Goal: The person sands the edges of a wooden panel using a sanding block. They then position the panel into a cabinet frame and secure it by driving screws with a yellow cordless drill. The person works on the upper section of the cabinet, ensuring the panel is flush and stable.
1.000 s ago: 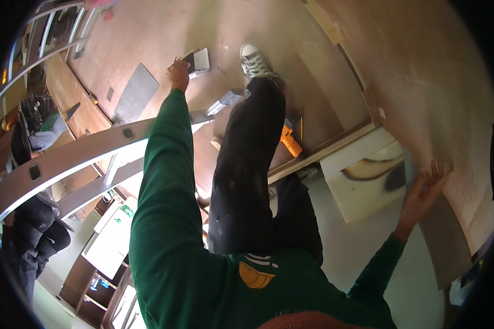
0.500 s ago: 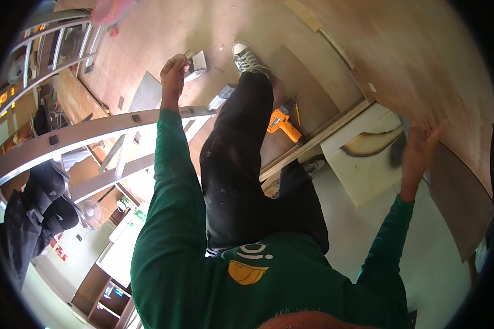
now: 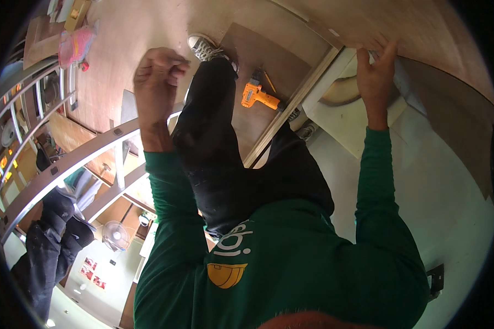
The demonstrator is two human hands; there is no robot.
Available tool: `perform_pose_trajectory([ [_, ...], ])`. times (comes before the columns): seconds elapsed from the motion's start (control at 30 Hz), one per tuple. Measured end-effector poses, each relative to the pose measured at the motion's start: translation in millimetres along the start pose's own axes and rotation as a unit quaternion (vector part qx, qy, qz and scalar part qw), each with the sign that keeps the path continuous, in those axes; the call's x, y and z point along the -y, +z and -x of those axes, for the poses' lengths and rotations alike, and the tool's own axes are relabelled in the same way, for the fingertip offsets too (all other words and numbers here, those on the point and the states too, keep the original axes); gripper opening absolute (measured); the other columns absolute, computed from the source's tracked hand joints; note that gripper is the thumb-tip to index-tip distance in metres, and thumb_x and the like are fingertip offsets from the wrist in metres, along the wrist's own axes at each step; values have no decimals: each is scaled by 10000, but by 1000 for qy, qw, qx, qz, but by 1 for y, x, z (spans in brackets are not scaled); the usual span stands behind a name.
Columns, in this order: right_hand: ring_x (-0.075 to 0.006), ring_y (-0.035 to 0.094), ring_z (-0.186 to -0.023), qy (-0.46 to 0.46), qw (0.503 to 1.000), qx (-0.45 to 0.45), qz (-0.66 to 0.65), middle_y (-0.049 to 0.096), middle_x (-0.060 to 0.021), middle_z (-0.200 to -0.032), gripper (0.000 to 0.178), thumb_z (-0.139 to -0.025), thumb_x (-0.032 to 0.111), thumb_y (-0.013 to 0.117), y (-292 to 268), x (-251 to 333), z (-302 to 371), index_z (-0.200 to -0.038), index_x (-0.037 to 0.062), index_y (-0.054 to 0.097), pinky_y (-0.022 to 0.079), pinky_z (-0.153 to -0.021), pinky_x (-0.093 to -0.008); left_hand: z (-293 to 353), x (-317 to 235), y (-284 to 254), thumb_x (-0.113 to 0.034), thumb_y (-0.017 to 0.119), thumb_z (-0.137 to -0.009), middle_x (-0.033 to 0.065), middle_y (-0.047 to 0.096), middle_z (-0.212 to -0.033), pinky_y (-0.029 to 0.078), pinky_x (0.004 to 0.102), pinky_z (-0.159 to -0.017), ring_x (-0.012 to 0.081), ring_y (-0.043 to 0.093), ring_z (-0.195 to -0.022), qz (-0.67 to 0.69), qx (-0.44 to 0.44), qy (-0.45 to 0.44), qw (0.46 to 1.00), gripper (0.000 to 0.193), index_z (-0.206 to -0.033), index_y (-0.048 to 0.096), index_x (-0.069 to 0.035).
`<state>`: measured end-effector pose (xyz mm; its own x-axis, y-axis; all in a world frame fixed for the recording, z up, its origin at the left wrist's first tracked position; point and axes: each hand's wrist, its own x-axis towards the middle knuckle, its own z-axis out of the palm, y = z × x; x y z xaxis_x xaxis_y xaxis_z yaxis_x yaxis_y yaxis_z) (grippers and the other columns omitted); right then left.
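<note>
My left hand (image 3: 160, 82) is raised above the ladder, its fingers curled into a pinch. Whatever is between them is too small or hidden to make out. At the right, my right hand (image 3: 376, 79) has its thumb and fingers apart, the fingertips at the lower edge of a large tan wooden panel (image 3: 422, 33); the fingertips are slightly smeared. An orange cordless drill (image 3: 259, 97) lies on a brown board (image 3: 241, 60) beside my leg. Close to the drill is a thin yellow stick (image 3: 270, 81), perhaps a pencil.
An aluminium ladder (image 3: 79, 151) runs across the left. Behind it are dark clothes (image 3: 46, 236), apparently another person's, and a standing fan (image 3: 116, 236). A wooden edge strip (image 3: 302, 101) borders the board. Beneath my right hand is a pale sheet with a dark curved mark (image 3: 343, 118).
The view has shifted and turned. My left hand has come closer and no longer appears beside the grey block. My right hand has moved up to the panel's edge.
</note>
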<state>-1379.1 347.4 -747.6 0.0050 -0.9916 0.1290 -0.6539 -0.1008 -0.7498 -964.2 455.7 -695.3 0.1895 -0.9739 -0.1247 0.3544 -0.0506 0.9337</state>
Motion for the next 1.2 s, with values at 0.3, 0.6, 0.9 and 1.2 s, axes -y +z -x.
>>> perform_pose_trajectory([
  [0.3, -441, 605, -1134, 15, 974, 222, -36, 612, -263, -1182, 560, -874, 241, 766, 201, -79, 151, -1276, -52, 509, 505, -971, -493, -16, 44, 92, -223, 495, -1110, 216, 662, -1195, 646, 365, -810, 293, 749, -960, 59, -76, -158, 983, 283, -1094, 580, 46],
  [0.6, -363, 658, -1047, -28, 906, 339, 253, 620, -164, -1046, 496, -801, 131, 746, 337, -148, 262, -1228, 7, 527, 543, -793, -525, -23, 80, 123, -208, 524, -1099, 101, 673, -1009, 645, 311, -755, 216, 737, -864, 46, -65, -218, 973, 214, -1104, 591, -5],
  [0.9, -484, 668, -993, 129, 913, 381, -65, 657, -289, -1061, 494, -828, 224, 736, 218, -91, 234, -1172, -25, 485, 548, -841, -543, -84, 74, 126, -159, 632, -1049, 64, 660, -1006, 549, 274, -814, 145, 641, -879, 18, 15, -162, 986, 279, -1285, 557, -31],
  [1.2, -389, 695, -1098, 186, 951, 198, -151, 692, -248, -1152, 581, -834, 229, 834, -11, 12, 205, -1255, -5, 510, 550, -938, -455, -109, 25, 236, -110, 597, -1053, 84, 684, -918, 547, 288, -788, 146, 649, -834, -243, 132, 179, 944, 537, -1537, 391, -2],
])
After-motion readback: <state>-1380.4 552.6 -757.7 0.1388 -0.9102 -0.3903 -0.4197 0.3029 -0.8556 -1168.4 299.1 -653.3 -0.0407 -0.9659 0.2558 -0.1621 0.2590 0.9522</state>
